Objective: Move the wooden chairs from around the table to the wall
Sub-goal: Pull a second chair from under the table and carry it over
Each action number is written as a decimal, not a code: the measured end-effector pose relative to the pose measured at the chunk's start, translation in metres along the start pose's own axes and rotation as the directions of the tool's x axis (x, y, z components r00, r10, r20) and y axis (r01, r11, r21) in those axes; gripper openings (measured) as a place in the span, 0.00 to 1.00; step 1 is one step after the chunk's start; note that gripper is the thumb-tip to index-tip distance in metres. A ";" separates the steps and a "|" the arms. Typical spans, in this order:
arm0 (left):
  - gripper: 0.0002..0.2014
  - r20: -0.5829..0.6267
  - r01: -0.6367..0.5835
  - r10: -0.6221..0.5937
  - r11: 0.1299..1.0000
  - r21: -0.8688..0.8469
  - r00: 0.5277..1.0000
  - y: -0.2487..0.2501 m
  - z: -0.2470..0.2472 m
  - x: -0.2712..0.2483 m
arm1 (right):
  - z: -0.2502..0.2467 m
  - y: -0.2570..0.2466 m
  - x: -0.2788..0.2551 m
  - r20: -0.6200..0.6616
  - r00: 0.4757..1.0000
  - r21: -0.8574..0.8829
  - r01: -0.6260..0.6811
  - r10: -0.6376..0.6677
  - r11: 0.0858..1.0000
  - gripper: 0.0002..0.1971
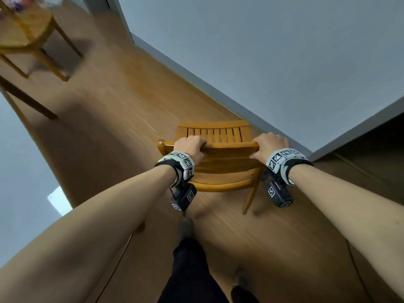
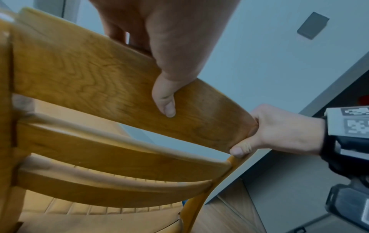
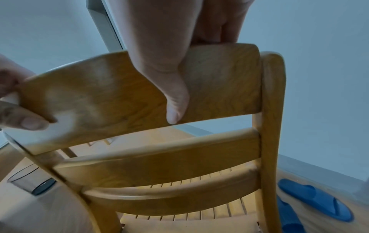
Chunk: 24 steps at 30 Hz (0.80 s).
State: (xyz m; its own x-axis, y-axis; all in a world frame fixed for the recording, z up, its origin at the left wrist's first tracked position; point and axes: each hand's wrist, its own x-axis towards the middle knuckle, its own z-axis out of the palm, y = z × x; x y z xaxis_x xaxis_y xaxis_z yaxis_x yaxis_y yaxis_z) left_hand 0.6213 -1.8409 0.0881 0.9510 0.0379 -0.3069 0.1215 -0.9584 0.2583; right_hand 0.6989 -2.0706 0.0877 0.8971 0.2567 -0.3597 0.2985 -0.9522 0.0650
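A wooden chair (image 1: 220, 136) with a slatted seat stands on the floor close to the grey wall (image 1: 273, 57), its back towards me. My left hand (image 1: 190, 145) grips the left end of the top back rail (image 2: 95, 75), fingers over the top and thumb on the near face. My right hand (image 1: 270, 143) grips the rail's right end (image 3: 223, 78) the same way. In the left wrist view the right hand (image 2: 279, 130) shows at the rail's far end. In the right wrist view the left hand (image 3: 18, 110) shows at the left edge.
A round wooden table (image 1: 24, 29) stands at the far left with another chair's legs (image 1: 26, 97) near it. Blue slippers (image 3: 313, 200) lie on the floor right of the chair. A dark opening (image 1: 371, 138) breaks the wall at right. My feet (image 1: 185, 228) are behind the chair.
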 end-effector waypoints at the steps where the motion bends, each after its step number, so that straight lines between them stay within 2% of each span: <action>1: 0.02 0.005 -0.021 0.021 1.000 0.001 1.000 -0.007 -0.006 0.008 | -0.004 -0.005 0.005 0.012 1.000 0.006 -0.013 0.013 1.000 0.14; 5: 0.05 0.040 -0.100 0.099 0.994 0.037 0.994 -0.033 -0.029 0.041 | -0.017 -0.026 0.025 0.014 0.997 0.033 -0.082 0.082 0.996 0.12; 11: 0.03 0.106 -0.198 0.185 0.972 0.127 0.977 -0.062 -0.047 0.082 | -0.013 -0.052 0.046 0.028 0.987 0.058 -0.160 0.158 0.985 0.13; 18: 0.04 0.164 -0.202 0.177 0.968 0.152 0.971 -0.079 -0.055 0.128 | -0.013 -0.065 0.079 0.113 0.973 0.106 -0.213 0.201 0.971 0.14; 24: 0.06 0.154 -0.195 0.172 0.969 0.153 0.973 -0.087 -0.066 0.170 | -0.025 -0.068 0.114 0.118 0.969 0.167 -0.237 0.219 0.957 0.13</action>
State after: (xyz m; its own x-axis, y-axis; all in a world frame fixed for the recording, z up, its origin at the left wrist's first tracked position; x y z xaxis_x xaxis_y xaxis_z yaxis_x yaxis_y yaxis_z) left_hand 0.7908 -1.7328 0.0741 0.9026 -0.1715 -0.3949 -0.1117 -0.9791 0.1698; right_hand 0.7886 -1.9724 0.0655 0.8956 0.0208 -0.4444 0.0192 -0.9998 -0.0079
